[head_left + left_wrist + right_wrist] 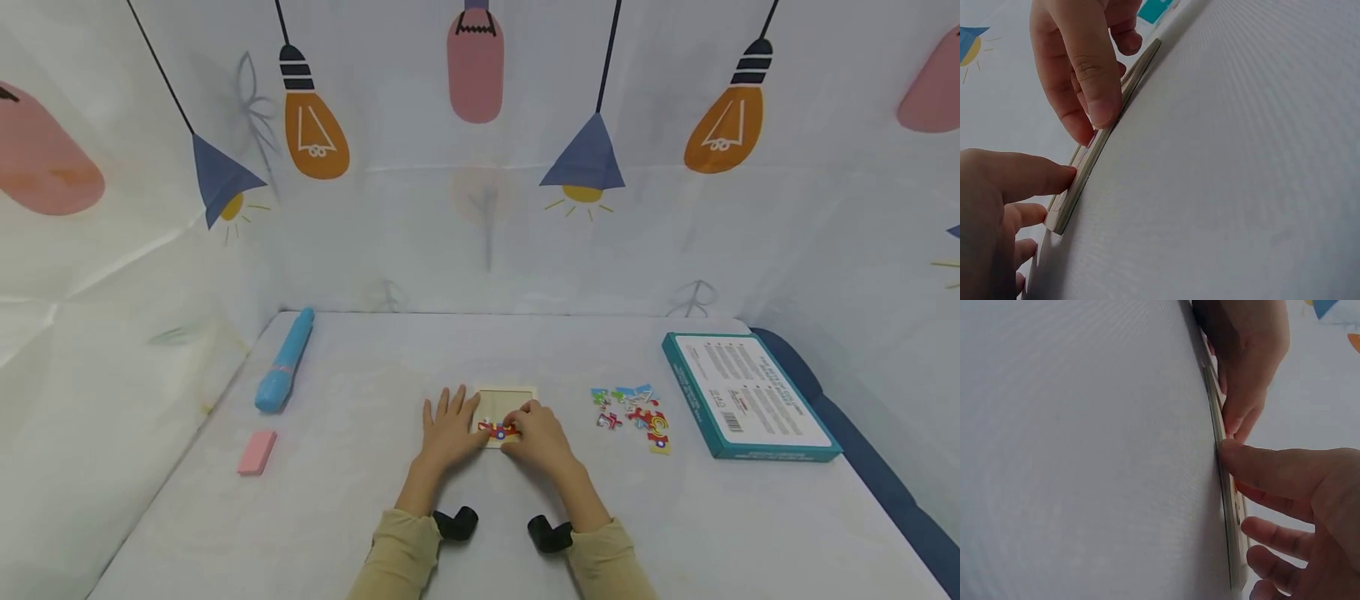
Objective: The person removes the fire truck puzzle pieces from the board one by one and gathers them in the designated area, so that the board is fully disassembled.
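Note:
A small pale puzzle tray (pixel 507 389) lies on the table between both hands, with red and blue picture pieces (pixel 495 431) along its near side. The left hand (pixel 448 432) lies at the tray's left side, fingers spread and thumb reaching over the rim to the pieces. With curled fingers, the right hand (pixel 542 437) pinches a puzzle piece at the tray's near right, mostly hidden under its fingertips. The right wrist view shows the right thumb (pixel 1260 464) at the tray's edge. Loose puzzle pieces (pixel 637 414) lie to the right of the tray.
A teal-edged box (pixel 750 396) lies at the table's right. On the left are a blue microphone-shaped object (pixel 287 360) and a pink block (pixel 257 452). A white curtain (pixel 420 225) printed with lamps stands around the table.

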### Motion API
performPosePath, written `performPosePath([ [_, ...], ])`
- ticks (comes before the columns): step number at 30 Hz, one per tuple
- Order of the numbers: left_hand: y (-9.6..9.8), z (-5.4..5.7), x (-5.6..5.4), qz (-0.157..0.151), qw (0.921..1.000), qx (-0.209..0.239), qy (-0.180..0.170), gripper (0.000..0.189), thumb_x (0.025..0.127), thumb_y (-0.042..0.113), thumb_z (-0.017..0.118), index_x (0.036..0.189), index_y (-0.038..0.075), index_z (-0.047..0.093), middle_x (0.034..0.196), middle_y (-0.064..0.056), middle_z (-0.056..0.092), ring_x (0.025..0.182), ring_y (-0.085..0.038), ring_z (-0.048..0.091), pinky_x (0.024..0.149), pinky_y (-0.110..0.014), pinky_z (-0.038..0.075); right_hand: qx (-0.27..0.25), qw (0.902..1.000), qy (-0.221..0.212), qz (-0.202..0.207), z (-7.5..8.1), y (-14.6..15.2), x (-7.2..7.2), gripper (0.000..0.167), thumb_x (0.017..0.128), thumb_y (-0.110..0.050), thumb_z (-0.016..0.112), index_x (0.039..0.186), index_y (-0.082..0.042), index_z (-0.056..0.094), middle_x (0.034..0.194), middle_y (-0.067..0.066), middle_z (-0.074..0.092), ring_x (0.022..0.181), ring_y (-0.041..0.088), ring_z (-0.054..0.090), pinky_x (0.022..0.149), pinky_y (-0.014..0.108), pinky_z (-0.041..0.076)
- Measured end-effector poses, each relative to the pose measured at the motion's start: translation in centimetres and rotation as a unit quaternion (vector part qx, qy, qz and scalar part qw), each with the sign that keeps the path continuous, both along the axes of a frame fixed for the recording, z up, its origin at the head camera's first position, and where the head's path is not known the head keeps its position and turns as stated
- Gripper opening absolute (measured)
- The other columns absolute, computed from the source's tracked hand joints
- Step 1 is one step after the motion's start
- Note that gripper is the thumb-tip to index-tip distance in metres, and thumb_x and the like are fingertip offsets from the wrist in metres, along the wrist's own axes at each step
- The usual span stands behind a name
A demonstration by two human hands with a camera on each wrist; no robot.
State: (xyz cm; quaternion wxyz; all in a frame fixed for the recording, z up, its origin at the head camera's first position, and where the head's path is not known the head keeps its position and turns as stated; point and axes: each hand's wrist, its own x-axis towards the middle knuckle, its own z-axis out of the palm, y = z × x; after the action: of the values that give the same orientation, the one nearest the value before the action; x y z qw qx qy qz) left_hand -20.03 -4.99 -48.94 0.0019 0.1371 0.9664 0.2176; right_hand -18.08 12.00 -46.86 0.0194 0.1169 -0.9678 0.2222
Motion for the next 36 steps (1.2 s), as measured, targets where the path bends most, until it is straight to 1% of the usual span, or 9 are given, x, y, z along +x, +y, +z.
performPosePath([
  [8,0.1,0.0,-0.1,0.007,1.0000,-0.003,-0.005,0.065,0.081,0.045,0.055,0.139,0.015,0.044,0.148,-0.012,0.031,0.138,-0.036,0.016,0.107,-0.060,0.004,-0.034,0.9990,-0.024,0.015,0.2,0.1,-0.2,0.025,0.068,-0.019,0.080,0.083,-0.010,0.062,0.092,0.006,0.055,0.086,0.028,0.052,0.077,0.045,0.042],
  [14,0.3,0.1,-0.1,0.007,1.0000,-0.006,-0.003,0.066,0.081,0.045,0.056,0.138,0.015,0.044,0.148,-0.012,0.031,0.138,-0.036,0.016,0.107,-0.060,0.005,-0.072,0.9967,0.002,0.037,0.0,0.4,-0.4,0.039,0.066,-0.013,0.081,0.099,-0.008,0.061,0.083,0.006,0.052,0.077,0.024,0.050,0.068,0.040,0.041],
  [16,0.3,0.0,-0.1,0.006,0.9999,-0.008,-0.004,0.065,0.081,0.044,0.056,0.138,0.015,0.044,0.149,-0.012,0.030,0.139,-0.036,0.016,0.107,-0.060,0.004,-0.079,0.9963,-0.008,0.034,0.0,0.4,-0.4,0.041,0.066,-0.012,0.081,0.102,-0.006,0.063,0.082,0.006,0.051,0.075,0.023,0.048,0.066,0.038,0.040],
  [18,0.2,0.0,-0.1,0.006,0.9999,-0.008,-0.003,0.065,0.081,0.044,0.057,0.138,0.015,0.044,0.148,-0.012,0.031,0.138,-0.036,0.016,0.107,-0.060,0.005,-0.082,0.9959,-0.032,0.021,0.0,0.3,-0.5,0.038,0.066,-0.011,0.081,0.100,-0.005,0.065,0.082,0.006,0.050,0.076,0.022,0.048,0.067,0.038,0.040],
  [20,0.2,-0.1,-0.1,0.006,0.9999,-0.008,-0.003,0.065,0.081,0.044,0.056,0.138,0.015,0.044,0.149,-0.011,0.031,0.138,-0.036,0.017,0.107,-0.060,0.005,-0.079,0.9959,-0.041,0.017,-0.1,0.3,-0.5,0.034,0.067,-0.012,0.081,0.097,-0.005,0.067,0.081,0.004,0.049,0.074,0.019,0.045,0.065,0.035,0.039],
  [23,0.1,-0.1,0.0,0.006,1.0000,-0.007,-0.003,0.065,0.081,0.044,0.056,0.138,0.015,0.044,0.148,-0.011,0.031,0.138,-0.036,0.017,0.106,-0.060,0.005,-0.076,0.9963,-0.037,0.018,-0.1,0.4,-0.4,0.031,0.068,-0.013,0.080,0.097,-0.008,0.069,0.084,0.003,0.054,0.076,0.017,0.049,0.067,0.034,0.041],
  [27,0.1,0.1,0.2,0.003,1.0000,-0.004,-0.002,0.065,0.081,0.044,0.056,0.138,0.014,0.044,0.148,-0.012,0.031,0.138,-0.037,0.017,0.106,-0.060,0.006,-0.107,0.9934,-0.039,0.009,0.3,1.0,-0.2,0.033,0.073,-0.011,0.076,0.105,-0.008,0.067,0.093,0.005,0.064,0.083,0.019,0.057,0.075,0.037,0.047],
  [30,0.2,-0.1,0.1,0.001,1.0000,-0.001,0.004,0.066,0.080,0.044,0.056,0.137,0.013,0.045,0.147,-0.013,0.032,0.137,-0.038,0.019,0.106,-0.060,0.006,-0.128,0.9907,-0.043,-0.014,0.7,2.0,-0.1,0.034,0.075,-0.011,0.075,0.107,-0.006,0.067,0.096,0.006,0.062,0.083,0.019,0.057,0.075,0.037,0.047],
  [36,0.2,-0.2,0.1,0.001,1.0000,0.005,0.007,0.067,0.078,0.043,0.057,0.137,0.013,0.046,0.147,-0.013,0.033,0.137,-0.038,0.019,0.106,-0.060,0.006,-0.117,0.9909,-0.034,-0.056,0.9,5.0,-0.3,0.038,0.075,-0.015,0.075,0.111,-0.006,0.067,0.094,0.006,0.057,0.083,0.019,0.053,0.073,0.036,0.046],
])
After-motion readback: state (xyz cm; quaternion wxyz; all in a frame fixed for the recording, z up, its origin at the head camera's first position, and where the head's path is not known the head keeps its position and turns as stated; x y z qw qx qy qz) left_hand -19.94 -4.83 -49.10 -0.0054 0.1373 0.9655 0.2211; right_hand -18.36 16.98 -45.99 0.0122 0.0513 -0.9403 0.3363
